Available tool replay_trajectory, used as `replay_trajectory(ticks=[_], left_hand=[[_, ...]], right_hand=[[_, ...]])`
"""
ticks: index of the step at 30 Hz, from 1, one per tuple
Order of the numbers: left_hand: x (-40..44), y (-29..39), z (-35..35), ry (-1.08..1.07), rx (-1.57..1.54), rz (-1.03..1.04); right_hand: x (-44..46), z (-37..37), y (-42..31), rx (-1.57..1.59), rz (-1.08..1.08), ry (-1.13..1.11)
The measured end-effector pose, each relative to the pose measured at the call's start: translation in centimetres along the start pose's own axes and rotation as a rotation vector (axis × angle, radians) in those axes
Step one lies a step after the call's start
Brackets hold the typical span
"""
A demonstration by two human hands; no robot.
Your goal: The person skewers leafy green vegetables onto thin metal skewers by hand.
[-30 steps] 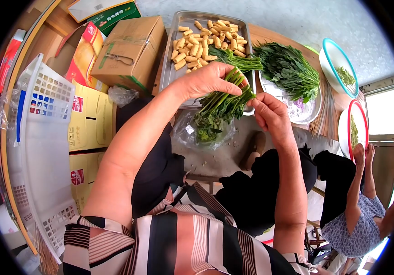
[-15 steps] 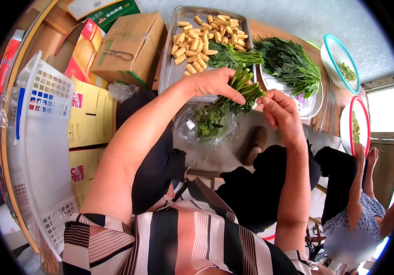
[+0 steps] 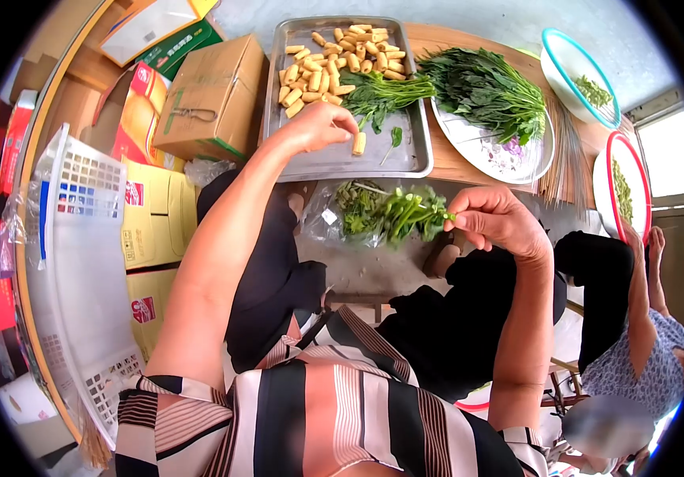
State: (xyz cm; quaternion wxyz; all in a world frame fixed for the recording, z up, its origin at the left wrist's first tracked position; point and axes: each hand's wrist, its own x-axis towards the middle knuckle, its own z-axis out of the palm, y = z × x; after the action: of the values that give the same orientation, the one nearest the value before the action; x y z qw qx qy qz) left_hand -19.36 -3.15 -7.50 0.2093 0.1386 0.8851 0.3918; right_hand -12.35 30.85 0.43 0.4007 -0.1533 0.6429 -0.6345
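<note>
Over the metal tray point(image 3: 401, 165) is my left hand point(image 3: 318, 129), its fingers bent and apart. A single short tan cylinder point(image 3: 358, 144) is right by its fingertips; whether they touch I cannot tell. My right hand point(image 3: 497, 220) pinches the end of a bunch of leafy greens point(image 3: 417, 213), holding it in front of the tray's near edge. Behind and below that bunch, more greens point(image 3: 352, 208) lie in a clear plastic bag point(image 3: 319, 226). Inside the tray are a pile of tan cylinders point(image 3: 338, 62) and loose green stems point(image 3: 385, 91).
Beside the tray, a big heap of leafy greens point(image 3: 485, 87) rests on a white plate point(image 3: 447, 127). Thin brown strands point(image 3: 568, 159) lie to its right. Two bowls, blue-rimmed point(image 3: 555, 71) and red-rimmed point(image 3: 608, 183), stand near another person point(image 3: 636, 350). Cartons point(image 3: 211, 95) and a white basket point(image 3: 79, 238) fill the left.
My left hand has let go of the bunch of greens and moved left over the tray. My right hand has lowered the bunch toward me, below the tray's edge.
</note>
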Motion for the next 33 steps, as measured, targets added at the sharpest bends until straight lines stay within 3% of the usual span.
replay_trajectory(ticks=[2, 8, 11, 20, 25, 30, 33], left_hand=[[1.7, 0.2, -0.1, 0.154, -0.231, 0.005], [9.3, 1.4, 1.7, 0.325, -0.178, 0.067], [12.6, 1.1, 3.7, 0.557, 0.044, 0.094], [16.8, 0.8, 6.5, 0.831, 0.497, 0.16], [16.9, 0.3, 5.9, 0.766, 0.47, 0.191], [14.9, 0.4, 4.1, 0.747, 0.189, 0.243], [13.2, 0.9, 2.4, 0.74, 0.179, 0.172]], right_hand=[[-0.5, -0.2, -0.4, -0.061, 0.061, -0.044], [-0.5, -0.7, -0.4, -0.044, 0.12, -0.082], [-0.5, -0.9, -0.4, -0.002, 0.115, -0.066], [-0.2, -1.3, -0.9, 0.001, 0.075, -0.077], [-0.1, -1.6, -0.9, 0.013, 0.078, -0.066], [-0.3, -1.5, -0.9, -0.017, 0.058, -0.059], [-0.3, -1.3, -1.0, 0.003, 0.042, -0.049]])
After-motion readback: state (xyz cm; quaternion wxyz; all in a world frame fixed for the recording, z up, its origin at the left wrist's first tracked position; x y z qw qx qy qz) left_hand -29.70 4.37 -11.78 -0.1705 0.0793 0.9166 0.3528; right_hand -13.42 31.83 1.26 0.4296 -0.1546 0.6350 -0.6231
